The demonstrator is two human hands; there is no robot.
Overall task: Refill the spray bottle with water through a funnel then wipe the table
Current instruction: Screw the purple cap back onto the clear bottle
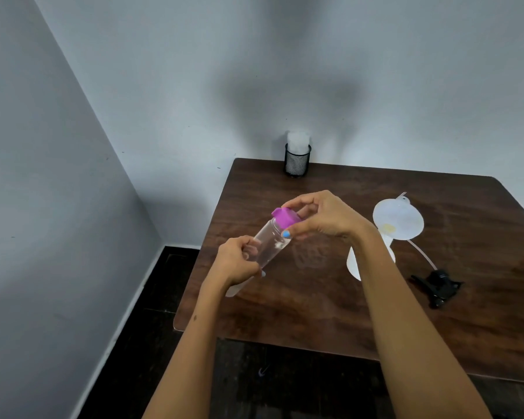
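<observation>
A: what step is this?
B: Uncapping. Your left hand [238,261] grips the water bottle [268,243] over the table [315,313] edge, right hand [321,217] pinches its pink cap [285,218]. Next, pour into the funnel [398,220].

The dark wooden table [315,313] stands in a corner. A black mesh cup [297,161] sits at its far edge. A white plastic funnel [398,220] lies right of both hands, with a black spray head [436,285] nearer, further right.
</observation>
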